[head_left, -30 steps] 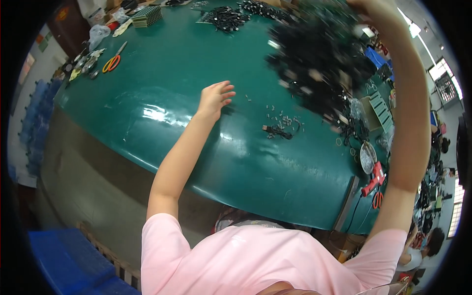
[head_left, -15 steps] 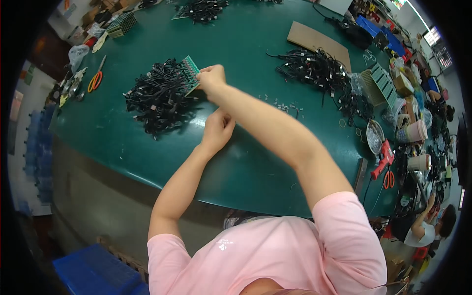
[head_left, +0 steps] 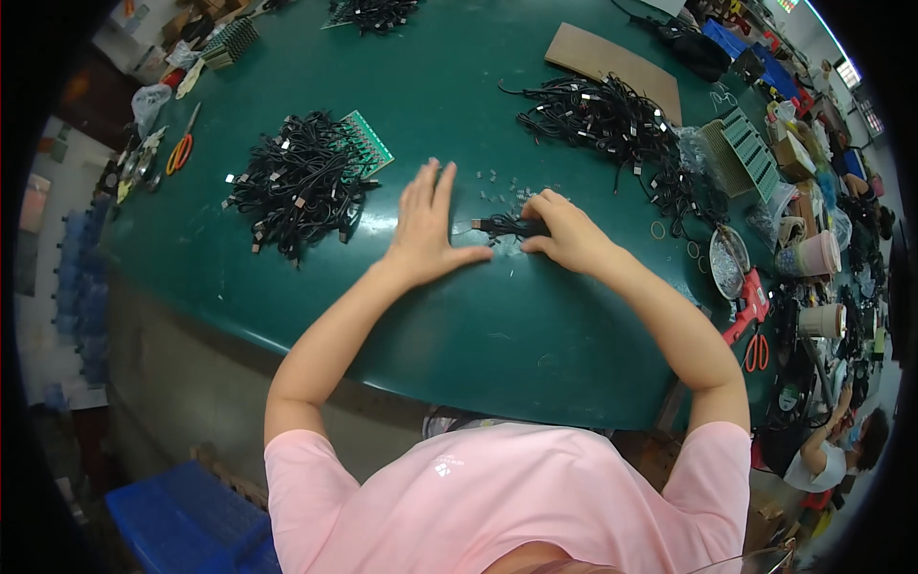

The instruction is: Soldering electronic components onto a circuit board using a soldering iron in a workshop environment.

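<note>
two bare hands work above a green table (head_left: 478,344). the left hand (head_left: 419,232) is spread wide, fingers extended away from the body and thumb pointing right; it has hold of nothing. whether its palm contacts the table cannot be told. the right hand (head_left: 572,232) is partly closed, with thumb and fingers on opposite sides of the right end of a bundled black cable (head_left: 505,227), gripping it. the cable lies between the hands, its plug (head_left: 476,224) directed left, toward the left hand.

small pale pieces (head_left: 513,187) are scattered just beyond the cable. to the left of the left hand, a cable pile (head_left: 296,187) is located beside a green circuit board (head_left: 368,143), covering part of it. beyond the right hand, a second cable pile (head_left: 598,120) overlaps the near edge of a brown sheet (head_left: 612,72). orange-handled scissors (head_left: 180,153) are positioned at the far left; a red glue gun (head_left: 754,304) is positioned at the right.
</note>
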